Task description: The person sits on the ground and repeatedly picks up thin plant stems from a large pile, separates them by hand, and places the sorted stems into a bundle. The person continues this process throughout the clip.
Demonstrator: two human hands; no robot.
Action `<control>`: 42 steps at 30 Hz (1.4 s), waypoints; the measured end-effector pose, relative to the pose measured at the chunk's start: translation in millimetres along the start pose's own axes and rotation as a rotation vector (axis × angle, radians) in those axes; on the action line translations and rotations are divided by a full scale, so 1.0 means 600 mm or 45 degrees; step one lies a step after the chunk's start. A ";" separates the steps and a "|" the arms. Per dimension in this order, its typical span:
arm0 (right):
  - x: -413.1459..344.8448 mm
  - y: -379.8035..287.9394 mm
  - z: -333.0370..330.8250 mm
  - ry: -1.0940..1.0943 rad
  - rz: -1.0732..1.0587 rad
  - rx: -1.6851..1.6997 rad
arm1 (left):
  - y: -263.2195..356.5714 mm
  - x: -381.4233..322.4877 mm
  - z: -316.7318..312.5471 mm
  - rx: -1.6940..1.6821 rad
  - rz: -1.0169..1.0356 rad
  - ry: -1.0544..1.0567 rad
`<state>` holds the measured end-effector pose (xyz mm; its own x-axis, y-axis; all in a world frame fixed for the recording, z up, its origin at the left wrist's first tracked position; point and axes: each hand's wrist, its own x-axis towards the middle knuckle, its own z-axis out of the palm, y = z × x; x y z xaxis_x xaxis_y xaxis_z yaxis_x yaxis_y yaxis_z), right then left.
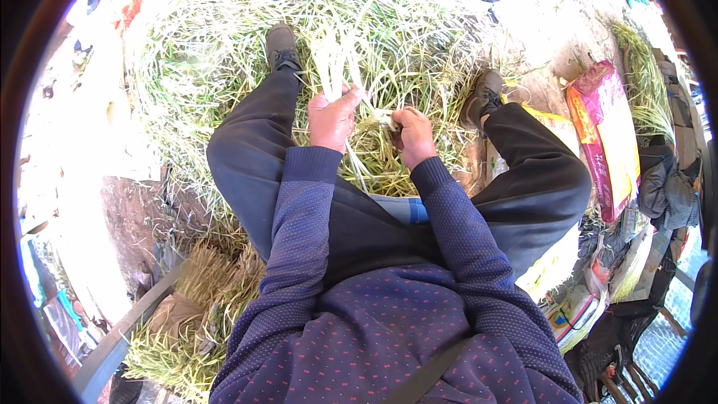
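Between my knees, my left hand (335,119) grips a bunch of pale grass-like strands (331,62), which fan out away from me and look overexposed. A few loose ends hang below that hand toward my lap. Close beside it on the right, my right hand (414,133) pinches a pale, bundled or braided piece of the strands (380,120). The strands run between both hands. Beneath them spreads a wide heap of green and yellowish cut grass or straw (404,28). How the right fingertips hold the piece is partly hidden.
My shoes (281,47) rest on the heap's edges. On the right lie a printed plastic sack (608,140), a grass bundle (645,78) and dark cloth (667,185). More straw (185,342) lies at the lower left beside a wooden bar (129,325). Glare washes out the far ground.
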<state>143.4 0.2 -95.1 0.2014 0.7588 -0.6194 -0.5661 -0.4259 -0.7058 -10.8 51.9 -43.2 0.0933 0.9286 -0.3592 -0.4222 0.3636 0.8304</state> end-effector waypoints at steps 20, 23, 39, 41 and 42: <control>0.013 -0.030 -0.043 -0.817 0.222 -0.252 | -0.010 0.015 0.006 0.092 -0.120 -0.369; -0.015 -0.032 -0.025 -0.798 0.343 -0.078 | -0.013 0.016 0.007 0.127 -0.166 -0.372; 0.006 0.017 0.010 -0.183 -0.406 -0.709 | -0.059 0.013 -0.008 0.361 0.062 0.020; 0.017 0.021 -0.019 -0.187 -0.412 -0.869 | -0.045 0.021 -0.015 0.335 0.135 0.061; 0.023 0.028 -0.036 -0.158 -0.478 -1.069 | -0.036 0.028 -0.028 0.233 0.210 0.075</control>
<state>154.2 -7.3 -122.9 0.1402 0.9459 -0.2925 0.2932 -0.3218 -0.9002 -15.4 58.1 -74.5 -0.0181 0.9725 -0.2322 -0.2563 0.2200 0.9412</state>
